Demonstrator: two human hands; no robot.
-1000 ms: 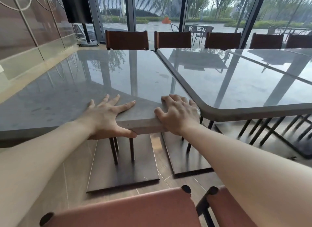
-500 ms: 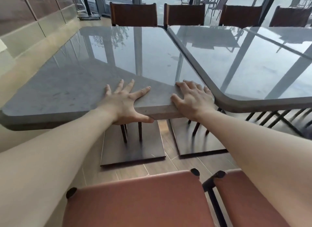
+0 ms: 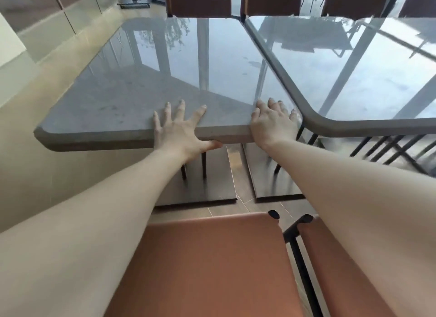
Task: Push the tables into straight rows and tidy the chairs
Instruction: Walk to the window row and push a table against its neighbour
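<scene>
A grey stone-topped table (image 3: 122, 90) stands in front of me, its near edge set back from the edge of the neighbouring grey table (image 3: 354, 80) on the right. My left hand (image 3: 181, 130) grips the near edge, fingers spread flat on top and thumb underneath. My right hand (image 3: 273, 123) holds the table's near right corner, right beside the neighbouring table. Two brown leather chairs stand close below me, one (image 3: 207, 264) under my arms and another (image 3: 335, 269) partly hidden by my right forearm.
More brown chairs (image 3: 198, 0) line the far side of both tables by the glass wall. A tiled wall (image 3: 35, 21) runs along the left with a strip of floor (image 3: 23, 151) between it and the table. Dark square table bases (image 3: 207, 187) sit on the floor below.
The table has slid away from me with both hands still on its near edge. The view has tilted down, and the near chairs take up more of the picture.
</scene>
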